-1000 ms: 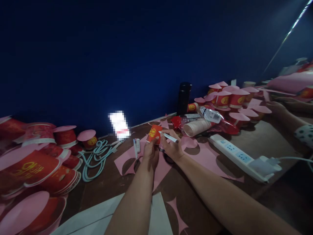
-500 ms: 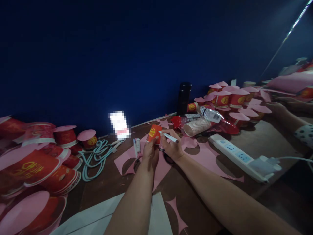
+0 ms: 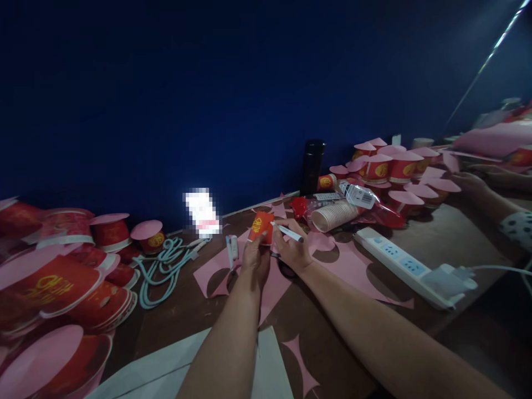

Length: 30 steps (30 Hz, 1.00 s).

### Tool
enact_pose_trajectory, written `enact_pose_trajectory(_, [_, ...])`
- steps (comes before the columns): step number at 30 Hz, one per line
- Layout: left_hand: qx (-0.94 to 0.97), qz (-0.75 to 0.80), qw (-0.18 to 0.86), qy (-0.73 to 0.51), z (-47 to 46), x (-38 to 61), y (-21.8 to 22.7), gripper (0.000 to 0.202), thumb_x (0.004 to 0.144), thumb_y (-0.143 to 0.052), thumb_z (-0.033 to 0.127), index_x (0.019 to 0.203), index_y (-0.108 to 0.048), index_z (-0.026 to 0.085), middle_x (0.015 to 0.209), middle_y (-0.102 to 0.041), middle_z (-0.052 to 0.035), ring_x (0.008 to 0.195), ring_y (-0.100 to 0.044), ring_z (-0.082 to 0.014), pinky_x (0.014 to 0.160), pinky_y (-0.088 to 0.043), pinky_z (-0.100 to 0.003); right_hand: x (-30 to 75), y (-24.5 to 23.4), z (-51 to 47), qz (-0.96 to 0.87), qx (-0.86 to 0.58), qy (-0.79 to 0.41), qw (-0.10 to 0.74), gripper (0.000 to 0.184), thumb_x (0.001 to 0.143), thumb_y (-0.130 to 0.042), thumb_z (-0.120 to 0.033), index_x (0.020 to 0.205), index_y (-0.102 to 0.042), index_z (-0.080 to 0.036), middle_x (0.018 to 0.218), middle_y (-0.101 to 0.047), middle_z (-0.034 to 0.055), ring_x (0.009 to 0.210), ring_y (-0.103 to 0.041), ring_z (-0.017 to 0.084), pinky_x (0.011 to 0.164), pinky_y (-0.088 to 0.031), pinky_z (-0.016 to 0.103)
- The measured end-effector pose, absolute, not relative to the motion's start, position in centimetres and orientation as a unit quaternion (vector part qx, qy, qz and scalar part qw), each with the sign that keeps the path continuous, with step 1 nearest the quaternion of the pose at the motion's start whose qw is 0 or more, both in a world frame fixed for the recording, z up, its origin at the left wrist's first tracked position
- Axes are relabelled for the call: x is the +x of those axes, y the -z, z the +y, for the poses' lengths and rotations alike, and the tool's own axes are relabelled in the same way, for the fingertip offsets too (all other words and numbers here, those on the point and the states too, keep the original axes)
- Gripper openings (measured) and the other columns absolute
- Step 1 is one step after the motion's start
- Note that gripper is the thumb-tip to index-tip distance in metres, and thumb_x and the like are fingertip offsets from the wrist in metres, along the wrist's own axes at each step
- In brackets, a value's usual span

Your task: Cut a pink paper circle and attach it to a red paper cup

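We see the left hand (image 3: 255, 256) with its fingers closed round a small red paper cup with yellow lettering (image 3: 260, 224), the thumb laid along its near side. The cup is tilted in that grip, just ahead of the left palm; we take it that this hand steadies the cup and leaves one edge free. The right hand (image 3: 295, 250) has its fingers bent and pinched on a slim white marker pen with a dark end (image 3: 290, 233). The dark end points away from the cup and the pale end reaches its edge; such a low writing grip, we judge, gives fine control.

Beneath the fingers of both hands lies pink paper with round holes cut in it (image 3: 274, 293), probably offcuts left within the working space.

Most of the left fingers are hidden from us, and we cannot tell whether the pen tip touches the cup. Dark loops (image 3: 286, 270) under the right fingers, perhaps scissor handles, are mostly covered. Beyond the left fingers, a bright rectangular patch (image 3: 202, 212) is pixelated past reading. Well right of the right fingers, a co-worker's dotted sleeve (image 3: 517, 230) is cut off by the border.
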<state>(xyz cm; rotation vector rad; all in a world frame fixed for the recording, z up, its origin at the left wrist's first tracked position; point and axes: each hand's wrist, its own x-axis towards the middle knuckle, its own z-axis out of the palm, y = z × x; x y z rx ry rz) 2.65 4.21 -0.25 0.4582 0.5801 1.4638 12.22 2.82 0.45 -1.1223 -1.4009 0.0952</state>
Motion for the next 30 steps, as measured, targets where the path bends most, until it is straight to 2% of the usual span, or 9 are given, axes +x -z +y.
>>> enact_pose_trajectory(11, [0.203, 0.232, 0.692, -0.652, 4.19, 2.53, 0.32, 0.027, 0.071, -0.066, 0.008, 0.097, -0.068, 0.015, 0.101, -0.073, -0.0068, 0.109, -0.063, -0.0209, 0.098, -0.046, -0.032, 12.31, -0.49, 2.82, -0.608, -0.491, -0.042, 0.622, 0.013, 0.088, -0.055, -0.030, 0.093, -0.065, -0.022, 0.088, -0.069, 0.0036, 0.081, -0.065, 0.018, 0.079, -0.053, 0.034])
enact_pose_trajectory(23, [0.164, 0.234, 0.713, -0.640, 3.91, 2.38, -0.33, 0.032, 0.075, -0.060, 0.005, 0.105, -0.067, 0.015, 0.101, -0.073, -0.0073, 0.105, -0.066, -0.0180, 0.098, -0.047, -0.031, 12.27, -0.47, 2.82, -0.607, -0.493, -0.045, 0.621, 0.013, 0.088, -0.055, -0.029, 0.093, -0.065, -0.022, 0.087, -0.069, 0.0028, 0.081, -0.064, 0.018, 0.080, -0.053, 0.034])
enact_pose_trajectory(30, [0.160, 0.234, 0.723, -0.630, 3.99, 2.25, -0.39, 0.028, 0.074, -0.061, 0.006, 0.100, -0.069, 0.014, 0.102, -0.073, -0.0089, 0.107, -0.065, -0.0214, 0.096, -0.050, -0.033, 12.22, -0.43, 2.86, -0.610, -0.493, -0.051, 0.619, 0.012, 0.088, -0.055, -0.030, 0.092, -0.064, -0.023, 0.085, -0.068, 0.0022, 0.079, -0.064, 0.018, 0.078, -0.053, 0.033])
